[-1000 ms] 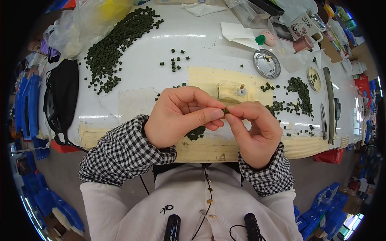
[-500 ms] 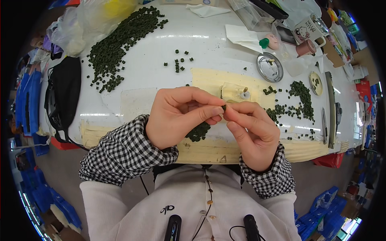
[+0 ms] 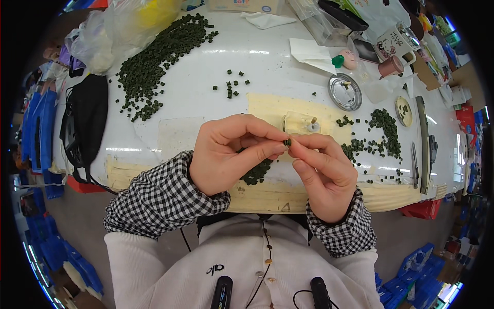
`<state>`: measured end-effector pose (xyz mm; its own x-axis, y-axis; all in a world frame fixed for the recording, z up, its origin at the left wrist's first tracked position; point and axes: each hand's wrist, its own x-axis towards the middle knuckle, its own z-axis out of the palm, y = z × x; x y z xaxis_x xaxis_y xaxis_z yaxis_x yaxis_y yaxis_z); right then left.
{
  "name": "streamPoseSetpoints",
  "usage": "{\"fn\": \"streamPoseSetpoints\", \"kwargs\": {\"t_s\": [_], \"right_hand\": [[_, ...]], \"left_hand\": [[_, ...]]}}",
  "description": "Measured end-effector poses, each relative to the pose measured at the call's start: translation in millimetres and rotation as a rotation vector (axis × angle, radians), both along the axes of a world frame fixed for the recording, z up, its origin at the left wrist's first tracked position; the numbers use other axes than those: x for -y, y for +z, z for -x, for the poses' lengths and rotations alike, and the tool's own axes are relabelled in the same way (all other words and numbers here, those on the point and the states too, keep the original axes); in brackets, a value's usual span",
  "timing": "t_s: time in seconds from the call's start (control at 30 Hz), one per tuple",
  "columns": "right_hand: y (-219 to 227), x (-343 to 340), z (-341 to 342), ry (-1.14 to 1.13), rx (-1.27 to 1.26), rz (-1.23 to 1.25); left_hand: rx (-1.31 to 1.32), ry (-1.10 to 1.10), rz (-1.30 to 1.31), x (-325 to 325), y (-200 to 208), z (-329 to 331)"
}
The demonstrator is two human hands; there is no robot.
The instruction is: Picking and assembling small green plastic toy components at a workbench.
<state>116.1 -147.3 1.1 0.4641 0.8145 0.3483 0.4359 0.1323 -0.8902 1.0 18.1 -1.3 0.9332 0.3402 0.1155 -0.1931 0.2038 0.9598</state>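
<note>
A small dark green spool-shaped piece (image 3: 287, 142) is pinched between thumb and forefinger of my left hand (image 3: 218, 154). The fingertips of my right hand (image 3: 329, 175) meet it from the other side, also closed in a pinch, and cover part of it. Below my left fingers lies a small heap of similar green pieces (image 3: 256, 174), partly hidden by the hand. Just beyond the fingertips, a pale block with a short upright peg (image 3: 313, 125) sits on yellowish tape. Several loose green pieces (image 3: 230, 90) are scattered farther off.
A large green heap (image 3: 159, 56) spreads at the far left, another (image 3: 385, 126) at the right. A round metal lid (image 3: 345, 92), a shallow dish (image 3: 403, 112), tweezers (image 3: 414, 165) and a long bar (image 3: 423, 149) lie right. Black cloth (image 3: 90, 123) hangs over the left edge.
The whole view has shifted slightly. Both hands keep their pinch, and the green piece between the fingertips now shows a little more.
</note>
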Motion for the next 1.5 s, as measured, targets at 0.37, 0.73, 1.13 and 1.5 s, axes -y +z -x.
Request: {"fn": "streamPoseSetpoints", "kwargs": {"t_s": [0.37,0.73,1.13,1.5], "right_hand": [[-0.3,-0.2,-1.4,0.011,0.047,-0.007],[1.1,-1.7,-1.9,-0.008,0.101,-0.005],[6.6,1.2,-9.2,-0.143,0.247,-0.005],[12.8,-14.2,-43.3,-0.288,0.703,0.149]], "left_hand": [[0.057,0.003,-0.184,-3.4,-2.4,0.7],[0.010,0.001,-0.108,-2.8,-2.1,0.0],[-0.025,0.020,0.015,-2.1,1.7,0.0],[-0.014,0.016,-0.004,-1.5,1.0,-1.5]]}}
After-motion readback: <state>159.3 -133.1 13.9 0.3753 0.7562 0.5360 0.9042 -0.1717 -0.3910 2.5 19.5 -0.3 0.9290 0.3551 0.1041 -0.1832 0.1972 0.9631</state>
